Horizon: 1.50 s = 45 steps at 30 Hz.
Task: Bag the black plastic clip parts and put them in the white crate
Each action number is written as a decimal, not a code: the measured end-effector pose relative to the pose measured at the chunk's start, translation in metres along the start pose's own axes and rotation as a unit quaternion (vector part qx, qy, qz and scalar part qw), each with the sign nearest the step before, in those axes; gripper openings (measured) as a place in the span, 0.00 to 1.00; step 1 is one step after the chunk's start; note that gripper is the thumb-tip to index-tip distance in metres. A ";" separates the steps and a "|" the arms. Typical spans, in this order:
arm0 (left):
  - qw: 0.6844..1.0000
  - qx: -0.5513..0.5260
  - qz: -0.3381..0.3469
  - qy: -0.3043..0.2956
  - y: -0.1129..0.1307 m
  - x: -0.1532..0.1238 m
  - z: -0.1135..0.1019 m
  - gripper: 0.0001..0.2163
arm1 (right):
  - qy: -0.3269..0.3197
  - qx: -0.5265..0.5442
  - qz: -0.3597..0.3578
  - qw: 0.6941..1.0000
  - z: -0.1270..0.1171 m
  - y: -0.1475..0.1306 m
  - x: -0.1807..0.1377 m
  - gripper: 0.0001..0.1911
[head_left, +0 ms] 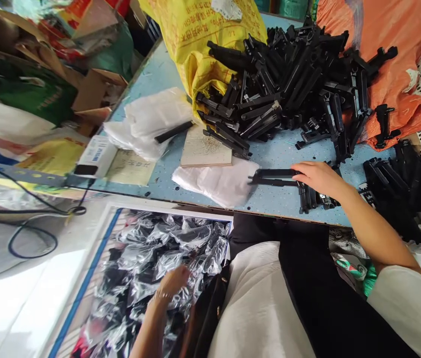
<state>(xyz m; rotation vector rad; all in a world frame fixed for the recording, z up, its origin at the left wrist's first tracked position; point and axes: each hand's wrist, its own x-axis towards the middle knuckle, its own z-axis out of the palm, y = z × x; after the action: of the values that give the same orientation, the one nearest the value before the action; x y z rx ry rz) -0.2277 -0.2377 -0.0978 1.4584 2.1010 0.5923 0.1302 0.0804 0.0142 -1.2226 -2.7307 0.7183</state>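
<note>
One worktop [277,149] carries one flat board [191,154]. Left of the board: one white box [96,156], one handwritten sheet [130,166], one translucent bag bundle [158,114]. In front: a second bundle [218,184]. Behind: one yellow sack [184,44]. Right: one orange sack [400,89], dozens of black plastic parts [296,74], too heaped to count.

A light blue table with lots of things on it.
A big, messy heap of black plastic parts [292,74] sits on the table [154,69] between a shiny yellow plastic sack [195,35] and a crinkly orange woven sack [393,99]. Nearer the front edge are two piles of thin see-through bags [158,117], a flat square beige board [199,149], a pale yellow paper [130,166] and a little white box [96,156].
</note>
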 end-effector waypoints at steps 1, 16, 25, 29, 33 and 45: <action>1.000 -0.004 0.001 0.013 0.009 0.010 0.005 0.12 | 0.011 0.063 0.034 0.997 0.003 -0.003 -0.006 0.22; 0.993 -0.109 0.036 -0.001 0.119 0.191 0.023 0.10 | 0.006 0.686 0.270 0.675 0.082 -0.031 -0.048 0.33; 0.931 -0.358 -0.059 -0.031 0.116 0.197 0.013 0.10 | -0.160 0.763 0.260 0.570 0.123 -0.059 -0.040 0.17; 0.976 -0.162 0.114 0.086 0.109 0.189 0.017 0.05 | -0.181 0.779 0.287 0.528 0.141 -0.063 -0.036 0.15; 0.940 0.050 0.305 0.145 0.109 0.162 0.017 0.18 | -0.192 0.799 0.275 0.500 0.142 -0.062 -0.033 0.16; 0.911 0.028 0.371 0.177 0.126 0.106 0.033 0.30 | -0.178 0.786 0.295 0.514 0.144 -0.084 -0.019 0.21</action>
<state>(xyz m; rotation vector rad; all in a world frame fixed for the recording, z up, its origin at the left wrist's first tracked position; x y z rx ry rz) -0.1472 -0.0946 -0.0636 2.3415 1.7493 1.1540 0.0505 -0.0369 -0.0745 -1.1771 -0.4777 2.6473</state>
